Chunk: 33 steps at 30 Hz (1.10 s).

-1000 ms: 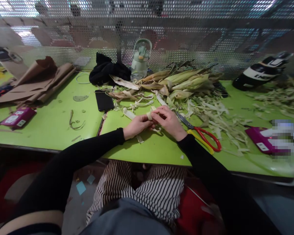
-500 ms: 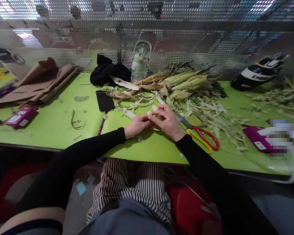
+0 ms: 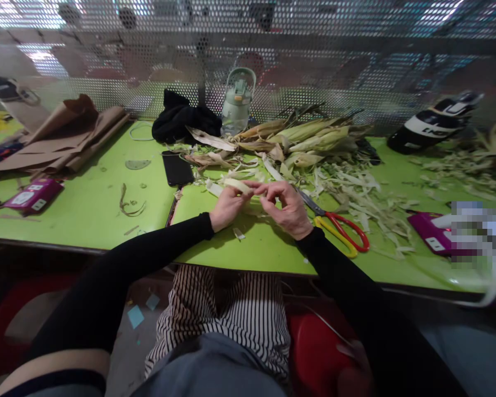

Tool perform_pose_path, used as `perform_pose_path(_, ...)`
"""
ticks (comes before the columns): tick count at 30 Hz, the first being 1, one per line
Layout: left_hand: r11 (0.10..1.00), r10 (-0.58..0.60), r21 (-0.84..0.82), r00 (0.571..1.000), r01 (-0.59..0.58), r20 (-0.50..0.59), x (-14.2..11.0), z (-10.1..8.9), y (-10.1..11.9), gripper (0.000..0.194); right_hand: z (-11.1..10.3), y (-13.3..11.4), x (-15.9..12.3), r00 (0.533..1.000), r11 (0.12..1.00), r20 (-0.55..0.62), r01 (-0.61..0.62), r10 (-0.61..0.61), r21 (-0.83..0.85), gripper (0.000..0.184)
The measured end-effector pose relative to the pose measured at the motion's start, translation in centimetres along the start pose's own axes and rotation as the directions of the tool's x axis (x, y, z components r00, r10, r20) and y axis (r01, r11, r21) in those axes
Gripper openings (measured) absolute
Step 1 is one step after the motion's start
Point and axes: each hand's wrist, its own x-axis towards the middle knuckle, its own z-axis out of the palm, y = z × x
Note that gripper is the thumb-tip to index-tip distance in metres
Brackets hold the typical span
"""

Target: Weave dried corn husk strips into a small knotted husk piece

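Between my hands is a pale strip of corn husk [image 3: 237, 185], bent in a curve. My left hand [image 3: 229, 206] pinches it between thumb and fingers. My right hand [image 3: 284, 207] meets the strip's near end, thumb and forefinger curled toward each other; whether they grip it is hidden at the fingertips. Scissors [image 3: 339, 227] with one red and one yellow handle lie right of my right wrist, blades pointing toward my fingers. Beyond my hands is a heap of corn husks [image 3: 314, 138], with loose husk shreds [image 3: 355, 193] spread to the right.
A black phone [image 3: 177, 168], black cloth [image 3: 186, 118] and a pale green bottle [image 3: 236, 105] sit behind. Brown paper [image 3: 66, 138] and a purple box [image 3: 35, 196] are left. At right are a black bottle [image 3: 430, 124] and another purple box [image 3: 430, 234]. A perforated metal screen [image 3: 314, 66] stands at the back.
The husk strip now shows as a curve over my left hand. My left hand has turned, and my right fingers have curled and shifted slightly away from it.
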Motion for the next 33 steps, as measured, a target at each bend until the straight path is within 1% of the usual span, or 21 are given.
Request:
perform_pose_path(2,1.0,0.012,0.018,0.999,-0.013,0.033,0.1,0.0,-0.1,0.011,0.5,0.0,-0.2,0.998,0.998,0.047,-0.04,0.037,0.045,0.012)
perform_pose_path(4,0.999,0.03,0.037,0.998,-0.032,0.063,0.2,0.0,-0.1,0.013,0.9,-0.1,-0.3,0.995,0.997,0.082,-0.067,0.063,0.04,0.03)
perform_pose_path(6,0.993,0.059,0.098,0.996,-0.065,0.061,0.1,-0.1,0.1,0.01,1.1,-0.2,-0.1,0.992,0.993,0.055,-0.113,0.114,-0.029,0.049)
perform_pose_path(7,0.983,0.072,0.167,0.996,-0.08,0.056,0.0,-0.3,0.2,0.007,1.2,-0.4,0.1,0.99,0.987,0.02,-0.137,0.139,-0.081,0.052)
perform_pose_path(8,0.964,0.079,0.251,0.996,-0.09,0.051,0.0,-0.4,0.4,0.006,1.2,-0.5,0.3,0.987,0.979,-0.016,-0.159,0.158,-0.127,0.05)
perform_pose_path(10,0.908,0.081,0.408,0.995,-0.096,0.055,-0.1,-0.5,1.0,0.013,1.1,-0.8,0.9,0.983,0.97,-0.055,-0.181,0.174,-0.162,0.036)
perform_pose_path(11,0.888,0.073,0.452,0.996,-0.091,0.059,-0.2,-0.6,1.2,0.015,1.0,-1.0,1.2,0.983,0.972,-0.056,-0.183,0.176,-0.151,0.03)
perform_pose_path(12,0.884,0.059,0.46,0.996,-0.081,0.062,-0.2,-0.6,1.5,0.015,1.0,-1.1,1.5,0.983,0.975,-0.058,-0.182,0.176,-0.13,0.026)
perform_pose_path(14,0.896,0.031,0.439,0.996,-0.064,0.081,-0.1,-0.4,2.0,0.013,0.7,-1.4,2.0,0.983,0.98,-0.055,-0.18,0.176,-0.084,0.024)
perform_pose_path(16,0.923,-0.015,0.384,0.994,-0.03,0.112,0.0,-0.3,2.4,0.012,0.5,-1.6,2.1,0.979,0.981,-0.065,-0.192,0.192,0.01,0.025)
perform_pose_path(19,0.984,-0.098,0.163,0.986,0.075,0.137,0.2,-0.2,2.8,0.009,0.0,-1.6,2.0,0.965,0.95,-0.101,-0.215,0.242,0.228,0.025)
perform_pose_path(21,0.989,-0.147,-0.004,0.98,0.149,0.134,0.1,-0.3,2.9,0.006,-0.4,-1.3,1.9,0.958,0.926,-0.111,-0.219,0.264,0.307,0.026)
perform_pose_path(23,0.976,-0.189,-0.089,0.974,0.201,0.126,-0.1,-0.5,2.9,0.005,-0.7,-0.9,1.8,0.958,0.921,-0.084,-0.238,0.275,0.308,0.027)
perform_pose_path(25,0.964,-0.228,-0.109,0.964,0.243,0.137,-0.4,-0.7,2.9,0.004,-1.0,-0.5,1.8,0.955,0.92,-0.03,-0.275,0.294,0.279,0.028)
perform_pose_path(28,0.961,-0.239,-0.095,0.955,0.258,0.175,-0.7,-1.0,3.1,0.016,-1.3,-0.1,1.7,0.945,0.91,0.03,-0.323,0.326,0.261,0.029)
perform_pose_path(31,0.961,-0.24,-0.097,0.954,0.26,0.182,-0.7,-1.2,3.0,0.027,-1.4,0.4,1.2,0.939,0.906,0.039,-0.34,0.341,0.252,0.026)
perform_pose_path(33,0.958,-0.24,-0.11,0.951,0.265,0.196,-0.6,-1.4,2.8,0.027,-1.5,0.6,0.8,0.937,0.908,0.029,-0.346,0.349,0.236,0.024)
